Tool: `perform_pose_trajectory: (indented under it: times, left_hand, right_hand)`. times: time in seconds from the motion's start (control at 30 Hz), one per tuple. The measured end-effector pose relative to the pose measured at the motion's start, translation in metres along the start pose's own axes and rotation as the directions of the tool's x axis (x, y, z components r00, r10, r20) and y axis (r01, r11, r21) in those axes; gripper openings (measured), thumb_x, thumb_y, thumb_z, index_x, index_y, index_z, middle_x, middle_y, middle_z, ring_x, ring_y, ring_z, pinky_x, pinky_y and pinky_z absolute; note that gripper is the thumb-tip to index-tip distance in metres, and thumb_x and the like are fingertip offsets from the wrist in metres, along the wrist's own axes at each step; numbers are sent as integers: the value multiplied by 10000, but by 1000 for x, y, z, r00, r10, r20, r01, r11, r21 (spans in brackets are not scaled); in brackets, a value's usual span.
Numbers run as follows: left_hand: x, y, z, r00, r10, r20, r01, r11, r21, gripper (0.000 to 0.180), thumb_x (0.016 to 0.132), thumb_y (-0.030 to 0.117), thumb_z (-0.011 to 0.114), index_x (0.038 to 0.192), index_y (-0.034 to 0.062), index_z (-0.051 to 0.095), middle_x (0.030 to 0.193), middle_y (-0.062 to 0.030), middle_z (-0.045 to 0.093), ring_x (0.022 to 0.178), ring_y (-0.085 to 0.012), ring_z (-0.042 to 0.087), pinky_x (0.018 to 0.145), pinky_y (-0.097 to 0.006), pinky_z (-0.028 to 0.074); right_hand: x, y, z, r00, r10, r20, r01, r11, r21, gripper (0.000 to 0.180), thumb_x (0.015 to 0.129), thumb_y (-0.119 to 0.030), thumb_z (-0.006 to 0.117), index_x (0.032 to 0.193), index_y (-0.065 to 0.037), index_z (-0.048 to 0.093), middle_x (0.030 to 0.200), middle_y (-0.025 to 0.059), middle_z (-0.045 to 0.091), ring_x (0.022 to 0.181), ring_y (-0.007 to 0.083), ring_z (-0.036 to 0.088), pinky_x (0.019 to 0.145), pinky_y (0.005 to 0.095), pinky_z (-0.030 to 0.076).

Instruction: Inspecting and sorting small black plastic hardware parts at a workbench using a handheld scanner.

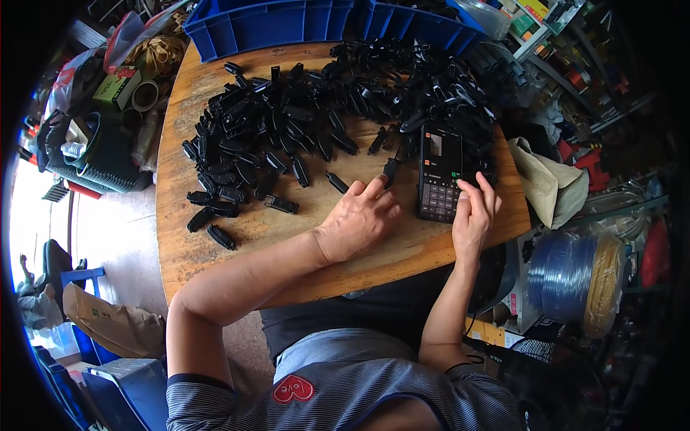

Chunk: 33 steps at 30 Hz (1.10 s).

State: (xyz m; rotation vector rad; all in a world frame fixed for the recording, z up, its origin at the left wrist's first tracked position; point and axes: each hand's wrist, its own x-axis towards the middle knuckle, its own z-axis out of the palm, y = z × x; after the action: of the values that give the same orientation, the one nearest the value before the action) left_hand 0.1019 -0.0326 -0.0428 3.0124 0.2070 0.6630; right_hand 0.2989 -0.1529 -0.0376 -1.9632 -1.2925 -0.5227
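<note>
Many small black plastic clip-like parts (287, 118) lie heaped across the wooden table (237, 269). Palm down near the table's front, my left hand (361, 219) has its fingers bent, their tips against one black plastic part (390, 169). Whether the thumb grips it from beneath is hidden. To the right a black phone (440, 172) lies face up, its lit screen showing a keypad and a small picture. My right hand (476, 208) is over its lower right edge, fingers apart and holding nothing, with a fingertip at the screen.
Two blue plastic bins (269, 32) stand along the far edge, the right one (417, 27) holding more black parts. Beige cloth (550, 179) hangs at the table's right. Wrapped blue coils (560, 273) sit beyond it. A dark green basket (108, 158) stands at the left.
</note>
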Motion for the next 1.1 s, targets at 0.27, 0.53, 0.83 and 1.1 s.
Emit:
perform_pose_trajectory:
  times: [0.27,0.53,0.83,1.1]
  left_hand:
    - [0,0,-2,1000,-8,13,8,1000,-15,269,743,196,595,967,49,581,1148,-90,514,1144,-283,413,833,-368,391]
    - [1,0,-2,1000,-3,18,4,1000,-21,257,748,190,587,956,39,583,1152,-100,514,1142,-288,418,838,-377,393]
    - [1,1,-2,1000,-5,10,5,1000,-29,265,740,190,597,954,36,581,1148,-101,518,1145,-289,418,835,-376,393]
    - [5,2,-10,990,-27,-136,33,999,41,322,746,171,577,1049,65,557,1110,-91,523,1099,-274,438,830,-364,379]
  right_hand:
    - [0,1,-1,999,44,-27,-43,999,34,229,858,-48,479,1002,-75,655,1176,83,560,995,249,494,890,353,367]
    - [-2,4,-3,999,40,-22,-39,997,73,222,834,-29,489,960,-69,667,1143,80,580,1000,238,500,880,343,379]
    - [-2,2,-1,1000,20,-1,-20,1000,13,223,808,-6,527,966,-76,669,1162,95,554,961,256,487,849,356,388]
    - [0,-6,0,977,211,28,-212,953,215,220,899,-102,471,1031,-55,642,1136,106,568,977,249,510,887,346,379]
